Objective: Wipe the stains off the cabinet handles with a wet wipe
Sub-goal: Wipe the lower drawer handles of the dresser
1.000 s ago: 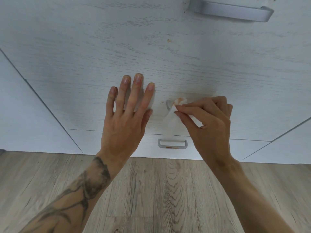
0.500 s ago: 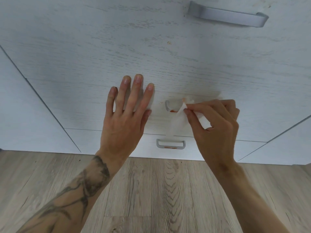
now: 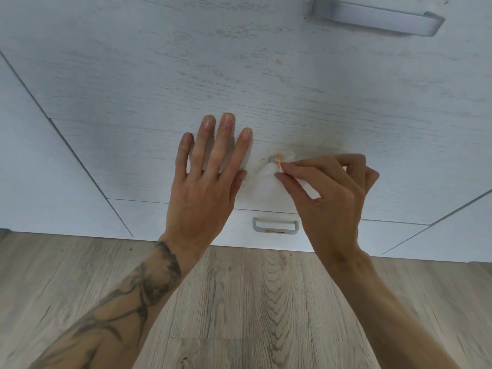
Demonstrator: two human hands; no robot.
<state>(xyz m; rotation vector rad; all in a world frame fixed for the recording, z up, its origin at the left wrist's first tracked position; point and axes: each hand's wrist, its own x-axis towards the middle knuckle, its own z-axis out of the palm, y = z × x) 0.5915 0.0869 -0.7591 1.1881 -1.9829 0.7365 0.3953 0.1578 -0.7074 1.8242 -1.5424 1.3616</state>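
My right hand (image 3: pixel 330 193) pinches a white wet wipe (image 3: pixel 269 179) and presses it against the middle drawer's grey handle (image 3: pixel 272 159), of which only the left end shows. The wipe carries orange smears near my fingertips. My left hand (image 3: pixel 205 179) lies flat, fingers spread, on the white wood-grain drawer front (image 3: pixel 159 89), just left of that handle. Below, the bottom drawer's small grey handle (image 3: pixel 275 226) has an orange stain on its lower bar. A large grey handle (image 3: pixel 372 18) sits at the top right.
An orange speck (image 3: pixel 279 62) marks the drawer front above the middle handle. Neighbouring white cabinet panels (image 3: pixel 32 169) flank the drawers on both sides. Light wood-plank floor (image 3: pixel 253 302) runs beneath my arms.
My right hand slid the wipe right along the middle handle, then back left to its left end. My left hand stayed flat on the drawer front.
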